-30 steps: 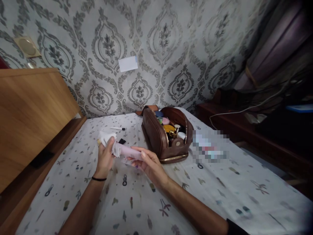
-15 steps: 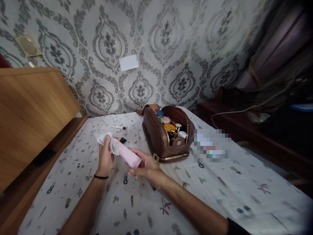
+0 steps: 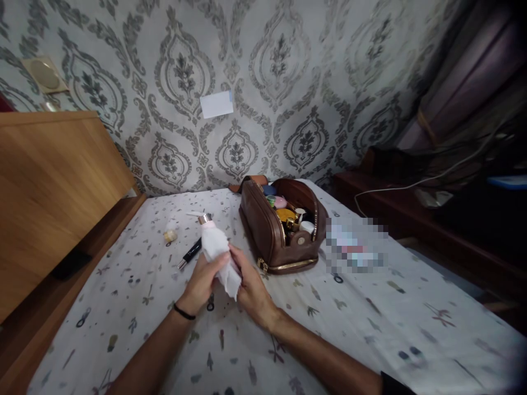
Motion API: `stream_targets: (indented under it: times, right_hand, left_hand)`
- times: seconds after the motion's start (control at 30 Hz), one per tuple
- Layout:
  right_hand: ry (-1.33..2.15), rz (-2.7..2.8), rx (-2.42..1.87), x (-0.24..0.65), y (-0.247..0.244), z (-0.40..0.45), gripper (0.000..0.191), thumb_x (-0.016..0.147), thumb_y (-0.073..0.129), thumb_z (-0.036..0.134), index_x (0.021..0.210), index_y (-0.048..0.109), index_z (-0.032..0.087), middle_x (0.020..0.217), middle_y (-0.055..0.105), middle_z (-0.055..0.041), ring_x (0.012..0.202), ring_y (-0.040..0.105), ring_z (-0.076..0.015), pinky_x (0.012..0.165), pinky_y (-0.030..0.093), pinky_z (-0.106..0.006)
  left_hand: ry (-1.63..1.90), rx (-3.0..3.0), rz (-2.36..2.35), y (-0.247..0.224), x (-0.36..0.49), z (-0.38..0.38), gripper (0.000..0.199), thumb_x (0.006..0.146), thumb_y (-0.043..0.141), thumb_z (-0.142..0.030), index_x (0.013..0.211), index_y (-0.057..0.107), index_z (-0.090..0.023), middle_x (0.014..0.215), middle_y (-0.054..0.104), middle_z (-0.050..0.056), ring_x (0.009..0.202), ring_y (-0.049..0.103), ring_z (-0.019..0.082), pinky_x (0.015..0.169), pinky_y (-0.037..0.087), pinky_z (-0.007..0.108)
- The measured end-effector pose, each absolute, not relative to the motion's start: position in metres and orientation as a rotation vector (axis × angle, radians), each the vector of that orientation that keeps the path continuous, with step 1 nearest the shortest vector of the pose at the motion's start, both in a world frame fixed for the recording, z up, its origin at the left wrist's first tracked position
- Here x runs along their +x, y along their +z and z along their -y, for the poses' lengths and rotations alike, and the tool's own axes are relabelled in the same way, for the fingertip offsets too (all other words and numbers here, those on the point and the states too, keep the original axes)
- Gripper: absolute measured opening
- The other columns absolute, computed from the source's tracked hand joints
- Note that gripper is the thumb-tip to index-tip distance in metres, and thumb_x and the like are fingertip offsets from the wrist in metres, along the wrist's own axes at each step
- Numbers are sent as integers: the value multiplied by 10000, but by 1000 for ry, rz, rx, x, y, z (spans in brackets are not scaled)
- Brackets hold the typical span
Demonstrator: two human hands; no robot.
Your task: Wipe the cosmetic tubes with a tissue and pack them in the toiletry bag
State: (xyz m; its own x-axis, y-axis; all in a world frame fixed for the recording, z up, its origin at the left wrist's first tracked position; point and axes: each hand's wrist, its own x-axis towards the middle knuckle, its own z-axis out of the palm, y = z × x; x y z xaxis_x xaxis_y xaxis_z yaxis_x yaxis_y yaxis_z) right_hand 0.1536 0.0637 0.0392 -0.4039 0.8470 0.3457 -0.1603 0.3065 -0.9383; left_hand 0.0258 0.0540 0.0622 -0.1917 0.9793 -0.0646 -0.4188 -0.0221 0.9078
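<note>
Left hand (image 3: pixel 202 281) and right hand (image 3: pixel 254 291) grasp a pink bottle (image 3: pixel 209 225) partly wrapped in white cloth (image 3: pixel 216 244), left of an open brown bag (image 3: pixel 260 227) holding a yellow item (image 3: pixel 284 214) and a pink item (image 3: pixel 280 202).

Slants left forearm (image 3: pixel 150 351) up and inward from the lower left, and right forearm (image 3: pixel 329 351) up and inward from the lower right. Wears a dark band (image 3: pixel 184 311) round left wrist (image 3: pixel 192 302) and a black sleeve (image 3: pixel 395 384) on the right arm. Holds left grip (image 3: pixel 204 282) and right grip (image 3: pixel 253 293) close together, both curled in a grasp. Points left thumb (image 3: pixel 218 264) diagonally toward right grip, with left fingers mostly hidden from view and right wrist bent slightly.
</note>
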Motion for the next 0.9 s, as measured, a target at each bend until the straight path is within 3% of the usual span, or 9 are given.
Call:
stream_targets:
  times: [0.2, 0.33, 0.53, 0.6, 0.77, 0.9]
  right_hand:
    - [1083, 1729, -668, 154, 38, -62, 580, 830, 578, 95, 1393, 505, 211, 1226, 684, -91, 1021, 662, -232, 897, 524, -328]
    - [909, 1972, -670, 155, 35, -54, 503, 891, 489, 82, 1379, 511, 204, 1199, 688, -122, 1014, 667, -240, 899, 539, -370]
    - [840, 1984, -685, 152, 26, -55, 509, 876, 508, 68, 1363, 525, 213, 1140, 686, -111, 1001, 666, -237, 880, 557, -372]
    - [845, 1918, -675, 151, 22, -58, 572, 830, 507, 26, 1368, 533, 218, 1170, 690, -106, 1022, 672, -230, 890, 563, -366]
    - [749, 1808, -575, 147, 17, -63, 792, 751, 486, -43, 1487, 443, 244, 1446, 577, -120, 1324, 553, -245, 1096, 465, -427]
    - [824, 1841, -499, 152, 30, -61, 772, 745, 538, 21, 1484, 443, 219, 1365, 609, -135, 1207, 611, -257, 1006, 519, -408]
  left_hand:
    - [1570, 797, -1027, 67, 27, -53, 443, 597, 909, -423, 897, 718, -159, 820, 736, 15, 735, 652, 140, 685, 526, 233]
    - [1761, 704, -1017, 79, 11, -60, 406, 626, 874, -453, 860, 705, -168, 820, 738, 25, 784, 678, 154, 710, 535, 237]
    - [1719, 601, -950, 76, 8, -63, 353, 613, 868, -407, 789, 678, -166, 662, 685, -14, 638, 634, 119, 639, 524, 217]
    - [1674, 608, -951, 71, 15, -62, 356, 604, 876, -398, 786, 684, -161, 679, 697, -7, 646, 640, 121, 654, 535, 221]
    - [1609, 645, -991, 63, 28, -56, 396, 566, 900, -350, 855, 712, -154, 803, 749, 26, 736, 688, 166, 722, 569, 267]
    - [1589, 807, -1094, 68, 20, -53, 335, 637, 856, -351, 836, 692, -138, 745, 716, 20, 654, 653, 150, 634, 540, 247]
